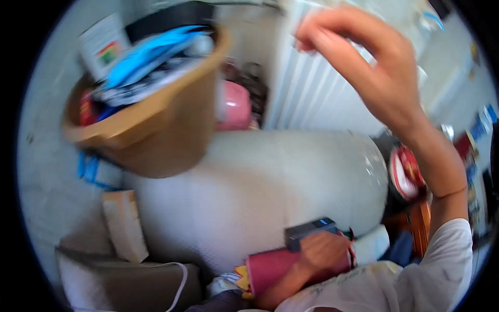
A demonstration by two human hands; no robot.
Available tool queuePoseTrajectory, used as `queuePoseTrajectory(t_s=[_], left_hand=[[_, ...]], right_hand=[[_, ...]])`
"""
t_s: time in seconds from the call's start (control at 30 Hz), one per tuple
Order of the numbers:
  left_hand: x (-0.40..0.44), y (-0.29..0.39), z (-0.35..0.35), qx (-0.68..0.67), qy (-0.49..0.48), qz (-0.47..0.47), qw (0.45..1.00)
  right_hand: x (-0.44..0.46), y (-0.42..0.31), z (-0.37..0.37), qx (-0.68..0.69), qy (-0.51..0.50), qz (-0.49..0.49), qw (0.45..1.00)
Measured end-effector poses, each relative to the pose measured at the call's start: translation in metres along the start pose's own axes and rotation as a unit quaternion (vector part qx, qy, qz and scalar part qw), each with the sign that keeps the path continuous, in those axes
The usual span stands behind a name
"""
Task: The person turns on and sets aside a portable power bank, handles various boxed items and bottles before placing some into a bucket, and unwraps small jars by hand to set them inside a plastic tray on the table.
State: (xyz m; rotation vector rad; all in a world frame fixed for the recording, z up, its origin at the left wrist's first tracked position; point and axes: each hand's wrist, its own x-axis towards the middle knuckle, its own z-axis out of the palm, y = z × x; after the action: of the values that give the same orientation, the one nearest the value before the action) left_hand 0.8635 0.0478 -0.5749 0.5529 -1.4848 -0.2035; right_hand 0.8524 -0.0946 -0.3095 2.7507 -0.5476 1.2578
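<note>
Raised closest, the right hand (392,78) curls loosely, nothing visibly held. The left hand (323,250) lies over maroon fabric (267,270), hold unclear; just beyond that grip, the power bank (306,232) probably needs light, steady support.

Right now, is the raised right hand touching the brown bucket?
Apart. The head view shows background plainly between the right hand's fingertips and the brown bucket.

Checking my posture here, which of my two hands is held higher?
Your right hand, up before the white ribbed panel; your left hand is low, beside the dark box.
</note>
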Motion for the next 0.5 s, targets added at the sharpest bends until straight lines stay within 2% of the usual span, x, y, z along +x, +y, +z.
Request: queuePoseTrajectory(t_s=[0.07, 0.1, 0.13, 0.17, 0.2, 0.27, 0.33, 0.4, 0.47, 0.5], left_hand=[[-0.005, -0.006, 0.005, 0.005, -0.02, 0.005, 1.0], [-0.004, -0.008, 0.008, 0.04, -0.038, 0.066, 0.996], [-0.007, -0.006, 0.008, 0.141, -0.067, 0.066, 0.986], [-0.016, -0.014, 0.01, 0.172, -0.062, 0.055, 0.982], [-0.025, -0.023, 0.014, 0.203, -0.057, 0.044, 0.977], [-0.027, -0.042, 0.021, 0.166, -0.035, 0.045, 0.984], [-0.024, -0.056, 0.024, 0.206, -0.043, -0.011, 0.978], [-0.023, -0.055, 0.019, 0.242, -0.059, -0.043, 0.968], [-0.009, -0.04, 0.032, 0.329, -0.101, 0.032, 0.938], [-0.018, -0.042, 0.037, 0.346, -0.112, 0.028, 0.931]], right_hand=[[-0.082, 0.001, -0.055, -0.007, -0.039, 0.094, 0.995], [-0.126, 0.0, -0.089, -0.066, -0.075, 0.153, 0.983], [-0.168, -0.006, -0.118, -0.119, -0.115, 0.213, 0.963], [-0.212, -0.01, -0.143, -0.136, -0.126, 0.267, 0.946], [-0.262, -0.018, -0.173, -0.156, -0.133, 0.329, 0.922], [-0.356, -0.053, -0.22, -0.197, -0.129, 0.465, 0.854], [-0.434, -0.086, -0.264, -0.208, -0.103, 0.595, 0.77], [-0.495, -0.137, -0.304, -0.253, -0.115, 0.647, 0.71], [-0.547, -0.17, -0.331, -0.291, -0.101, 0.681, 0.664], [-0.57, -0.183, -0.335, -0.317, -0.086, 0.693, 0.641]])
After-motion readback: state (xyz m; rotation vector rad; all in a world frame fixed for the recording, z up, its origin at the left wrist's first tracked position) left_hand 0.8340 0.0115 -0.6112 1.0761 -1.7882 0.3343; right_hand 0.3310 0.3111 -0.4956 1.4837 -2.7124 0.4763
